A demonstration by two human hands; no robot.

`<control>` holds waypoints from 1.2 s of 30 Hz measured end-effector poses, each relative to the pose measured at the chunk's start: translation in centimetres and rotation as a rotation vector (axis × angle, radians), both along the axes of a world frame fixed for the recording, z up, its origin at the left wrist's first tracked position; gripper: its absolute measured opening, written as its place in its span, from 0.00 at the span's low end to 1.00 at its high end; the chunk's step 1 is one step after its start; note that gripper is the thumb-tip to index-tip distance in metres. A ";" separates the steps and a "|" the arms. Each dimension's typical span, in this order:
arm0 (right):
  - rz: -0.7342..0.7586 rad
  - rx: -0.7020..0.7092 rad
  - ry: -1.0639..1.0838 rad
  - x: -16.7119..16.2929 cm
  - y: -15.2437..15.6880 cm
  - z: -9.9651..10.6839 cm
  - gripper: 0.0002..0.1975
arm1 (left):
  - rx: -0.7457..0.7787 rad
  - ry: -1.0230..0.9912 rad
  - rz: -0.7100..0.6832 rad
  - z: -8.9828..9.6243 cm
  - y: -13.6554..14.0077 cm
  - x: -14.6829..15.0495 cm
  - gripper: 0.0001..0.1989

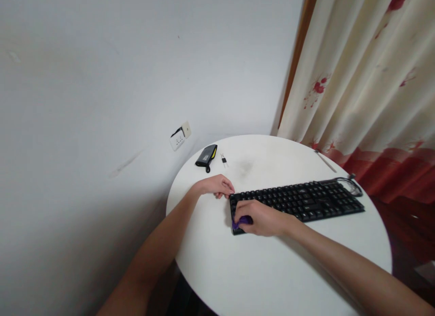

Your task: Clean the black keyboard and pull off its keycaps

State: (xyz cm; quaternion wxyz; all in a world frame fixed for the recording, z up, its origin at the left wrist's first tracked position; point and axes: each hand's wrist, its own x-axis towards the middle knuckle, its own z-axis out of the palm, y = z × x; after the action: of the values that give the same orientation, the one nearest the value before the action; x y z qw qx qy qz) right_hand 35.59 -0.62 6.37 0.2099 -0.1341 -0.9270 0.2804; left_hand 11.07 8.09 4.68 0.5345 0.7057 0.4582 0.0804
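Observation:
A black keyboard (pixel 302 199) lies on the round white table (pixel 265 270), its far end toward the right. My right hand (pixel 260 217) is closed around a crumpled purple cloth (pixel 245 220) and presses it on the keys at the keyboard's left end. At the back left corner of the keyboard, my left hand (pixel 219 185) has its fingers curled together, with the fingertips against the corner. Part of the left keys is hidden under my right hand.
Behind my left hand lie a dark grey pouch (pixel 206 156) with a loop and a small black tweezer-like tool (pixel 224 160). The coiled keyboard cable (pixel 351 187) rests at the right. A thin stick-like tool (pixel 325 161) lies near the curtain (pixel 360 80). A wall socket (pixel 177 140) is at the left.

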 end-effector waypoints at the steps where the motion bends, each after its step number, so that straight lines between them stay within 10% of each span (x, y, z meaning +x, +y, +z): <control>1: -0.004 -0.007 0.009 0.0 0.0 0.0 0.09 | 0.003 -0.003 -0.003 0.0 0.0 0.0 0.20; 7: -0.228 0.022 0.104 -0.6 0.2 -1.0 0.10 | 0.014 -0.002 -0.002 0.0 0.0 0.0 0.19; 15: 0.036 -0.027 0.018 0.0 -0.2 -0.3 0.09 | 0.017 -0.004 -0.022 0.0 0.1 -0.1 0.18; 22: -0.350 0.081 0.136 -1.3 1.3 -2.0 0.09 | 0.014 -0.017 -0.027 -0.3 0.3 -0.1 0.17; 30: -0.047 0.037 0.049 -0.1 0.9 -0.7 0.09 | 0.014 -0.001 -0.032 -0.4 0.4 -0.3 0.17; 36: -0.328 0.094 0.130 -0.4 2.0 -1.8 0.09 | 0.006 -0.012 -0.025 -0.2 0.3 0.0 0.17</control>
State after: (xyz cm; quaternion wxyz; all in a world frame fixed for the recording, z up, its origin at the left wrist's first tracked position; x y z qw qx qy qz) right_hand 35.23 1.39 4.56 0.3184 -0.2550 -0.8893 0.2069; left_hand 11.02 8.43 4.45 0.5363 0.7124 0.4456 0.0793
